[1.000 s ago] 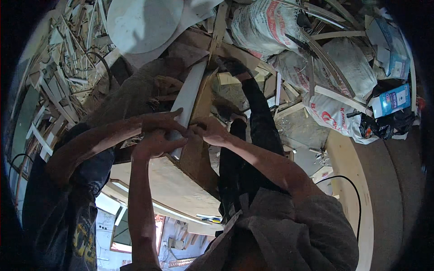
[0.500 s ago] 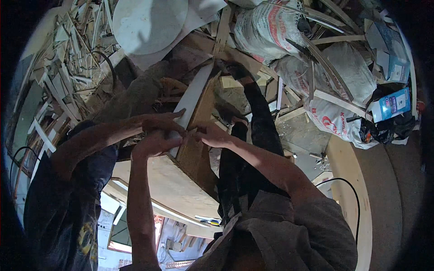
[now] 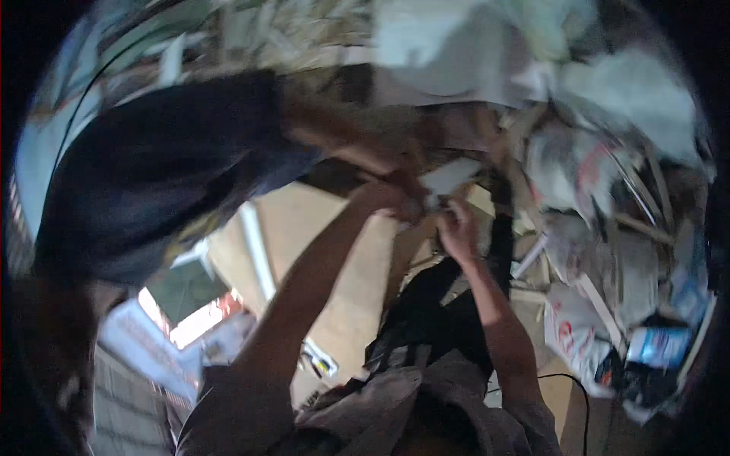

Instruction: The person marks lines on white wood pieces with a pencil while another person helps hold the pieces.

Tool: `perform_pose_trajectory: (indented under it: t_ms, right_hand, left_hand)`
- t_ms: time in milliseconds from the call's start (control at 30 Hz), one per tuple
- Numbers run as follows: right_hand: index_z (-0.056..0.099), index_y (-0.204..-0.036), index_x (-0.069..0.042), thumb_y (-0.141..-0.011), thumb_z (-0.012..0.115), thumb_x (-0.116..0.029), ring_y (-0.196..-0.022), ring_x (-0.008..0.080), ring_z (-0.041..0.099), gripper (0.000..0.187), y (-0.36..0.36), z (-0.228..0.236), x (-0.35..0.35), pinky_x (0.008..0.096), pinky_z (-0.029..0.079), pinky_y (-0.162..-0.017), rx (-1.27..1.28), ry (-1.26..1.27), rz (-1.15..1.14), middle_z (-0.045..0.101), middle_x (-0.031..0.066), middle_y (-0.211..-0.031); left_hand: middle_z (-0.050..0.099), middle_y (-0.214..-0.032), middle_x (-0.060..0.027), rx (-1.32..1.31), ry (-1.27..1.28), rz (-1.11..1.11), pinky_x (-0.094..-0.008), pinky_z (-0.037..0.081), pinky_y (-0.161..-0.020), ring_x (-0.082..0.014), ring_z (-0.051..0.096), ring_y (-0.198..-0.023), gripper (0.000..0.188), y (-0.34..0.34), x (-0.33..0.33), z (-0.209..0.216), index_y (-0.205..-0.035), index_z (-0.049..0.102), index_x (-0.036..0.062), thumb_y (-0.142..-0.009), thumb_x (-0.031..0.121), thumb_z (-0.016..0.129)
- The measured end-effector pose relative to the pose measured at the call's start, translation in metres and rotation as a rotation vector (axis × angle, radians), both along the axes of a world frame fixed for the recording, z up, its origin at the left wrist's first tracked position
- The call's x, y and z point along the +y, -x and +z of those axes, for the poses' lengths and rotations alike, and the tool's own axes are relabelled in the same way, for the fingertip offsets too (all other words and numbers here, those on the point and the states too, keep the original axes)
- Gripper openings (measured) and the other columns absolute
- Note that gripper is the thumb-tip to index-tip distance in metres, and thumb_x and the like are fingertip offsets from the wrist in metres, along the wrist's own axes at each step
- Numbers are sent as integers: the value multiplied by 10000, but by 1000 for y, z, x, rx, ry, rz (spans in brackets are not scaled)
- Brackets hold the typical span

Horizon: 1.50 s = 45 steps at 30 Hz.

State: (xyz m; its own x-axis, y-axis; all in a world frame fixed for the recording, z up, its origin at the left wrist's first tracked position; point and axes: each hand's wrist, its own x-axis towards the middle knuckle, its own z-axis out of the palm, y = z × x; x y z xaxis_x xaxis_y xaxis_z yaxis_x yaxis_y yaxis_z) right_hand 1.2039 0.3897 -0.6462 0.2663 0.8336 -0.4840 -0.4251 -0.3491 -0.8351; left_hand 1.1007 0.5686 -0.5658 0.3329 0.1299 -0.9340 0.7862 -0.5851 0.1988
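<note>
Head view on my end: a co-worker's dark shirt (image 3: 190, 167) and arm (image 3: 346, 140) crowd the left, sacks (image 3: 566, 171) right. White strip (image 3: 452, 176)'s just beyond the left hand (image 3: 394, 199) and right hand (image 3: 458, 228); too blurry to tell either grip. Shirt looms bigger than before.

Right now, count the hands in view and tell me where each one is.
3: the left hand and right hand by the white strip, and a co-worker's hand by the left hand. Another may be hidden.
</note>
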Motion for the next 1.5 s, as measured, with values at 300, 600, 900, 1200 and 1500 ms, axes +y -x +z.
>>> perform_pose_trajectory:
  t_ms: [300, 600, 900, 1200, 1500]
  right_hand:
    - [693, -1159, -37, -994, 610, -272, -1063, 267, 673, 299, -39, 1, -10, 387, 503, -929, -353, -106, -81, 710, 153, -1124]
    - [664, -1240, -18, -981, 636, -288, -1109, 208, 627, 375, -58, 12, -81, 349, 475, -966, -271, -60, -116, 678, 105, -1152]
    - [699, -1096, -36, -986, 567, -196, -686, 111, 567, 235, -18, -67, -263, 274, 470, -574, -301, 142, 419, 664, 55, -910]
    - [681, -1109, 31, -973, 597, -143, -728, 138, 653, 236, 144, 71, -217, 296, 558, -682, -506, -319, 992, 697, 89, -948]
    - [687, -1063, 43, -943, 614, -123, -769, 167, 661, 218, 245, 120, -132, 306, 532, -714, -640, -564, 1054, 703, 114, -872]
  left_hand:
    - [701, -1111, -199, -44, -433, 286, -481, 514, -935, -348, 661, -1076, 553, -8, -20, 41, -1133, 700, 36, -952, 533, 536]
    - [447, -1493, -193, -513, -823, 264, -552, 288, -1144, -389, 379, -1408, 669, 59, -142, 77, -1429, 481, 88, -878, 403, 693]
    - [553, -1352, -226, -669, -829, 1034, -481, 410, -1084, -420, 504, -1267, 537, 244, -449, 84, -1330, 564, 66, -876, 322, 695]
    - [692, -1094, -219, -122, -1352, 1909, -442, 516, -903, -370, 653, -1042, 378, 377, -689, 84, -1169, 675, 22, -876, 261, 664]
    - [682, -1009, -233, -160, -1510, 2107, -459, 520, -878, -400, 645, -1008, 365, 418, -594, 62, -1138, 669, 19, -860, 256, 667]
